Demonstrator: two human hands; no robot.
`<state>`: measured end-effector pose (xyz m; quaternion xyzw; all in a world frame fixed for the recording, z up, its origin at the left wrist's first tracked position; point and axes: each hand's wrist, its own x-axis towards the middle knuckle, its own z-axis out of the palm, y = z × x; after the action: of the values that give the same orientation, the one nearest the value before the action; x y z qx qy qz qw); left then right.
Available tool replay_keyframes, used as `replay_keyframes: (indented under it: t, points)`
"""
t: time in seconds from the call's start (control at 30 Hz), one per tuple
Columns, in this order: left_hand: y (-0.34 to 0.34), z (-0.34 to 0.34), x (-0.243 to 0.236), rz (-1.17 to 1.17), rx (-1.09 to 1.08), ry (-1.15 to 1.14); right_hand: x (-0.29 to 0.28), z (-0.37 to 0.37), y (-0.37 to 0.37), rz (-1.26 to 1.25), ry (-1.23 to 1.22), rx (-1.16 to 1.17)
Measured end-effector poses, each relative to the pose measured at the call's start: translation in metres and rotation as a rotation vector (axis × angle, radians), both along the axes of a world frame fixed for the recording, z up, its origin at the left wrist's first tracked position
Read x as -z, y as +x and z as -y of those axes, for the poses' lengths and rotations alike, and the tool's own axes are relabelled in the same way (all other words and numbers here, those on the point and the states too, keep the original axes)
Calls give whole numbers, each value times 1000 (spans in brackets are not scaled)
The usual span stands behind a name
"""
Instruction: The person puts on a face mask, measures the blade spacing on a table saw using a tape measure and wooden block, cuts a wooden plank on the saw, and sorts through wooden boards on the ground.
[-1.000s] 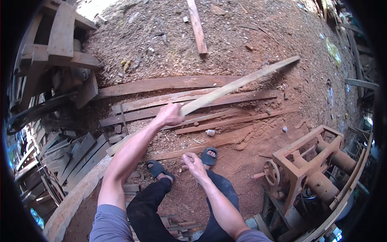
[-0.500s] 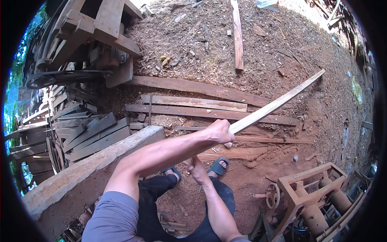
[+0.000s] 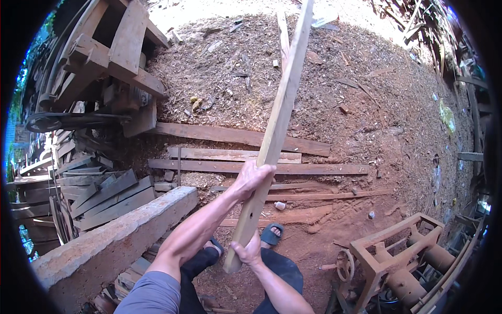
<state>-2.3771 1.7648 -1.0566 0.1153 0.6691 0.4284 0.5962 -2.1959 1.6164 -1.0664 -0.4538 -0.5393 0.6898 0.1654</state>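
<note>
A long, pale squared wooden beam (image 3: 280, 118) slants up and away in front of me, its near end low between my forearms and its far end reaching the top of the view. My left hand (image 3: 254, 178) is wrapped round it partway along. Close to the near end, my right hand (image 3: 249, 250) grips its right side, thumb across the wood. A small dark hole shows in the face between the two hands. Beneath the beam, several planks lie on the ground, among them a dark brown board (image 3: 314, 168).
A concrete beam (image 3: 120, 230) runs along the left, with stacked boards (image 3: 117, 196) beyond it. At upper left stands a wooden-framed machine (image 3: 112, 63) with a belt. A rusty metal frame with rollers and a handwheel (image 3: 392, 251) is at lower right. Wood chips cover the ground.
The beam has swung from pointing right to pointing steeply away, and its near end has come into view. My left hand has shifted left; my right hand now holds the beam.
</note>
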Motion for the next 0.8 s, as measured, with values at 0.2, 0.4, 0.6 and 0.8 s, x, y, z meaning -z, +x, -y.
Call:
replay_keyframes:
  t: [0.2, 0.4, 0.6, 0.8]
  points:
    - [-98, -43, 123, -205, -52, 96, 56, -173, -83, 319, 293, -151]
    - [-100, -2, 218, -922, 363, -177, 142, -330, -142, 507, 445, -227]
    - [-171, 4, 275, -1001, 637, -255, 230, -346, -152, 616, 652, -263]
    - [-137, 25, 269, -1412, 631, -205, 244, -359, -154, 571, 694, -181]
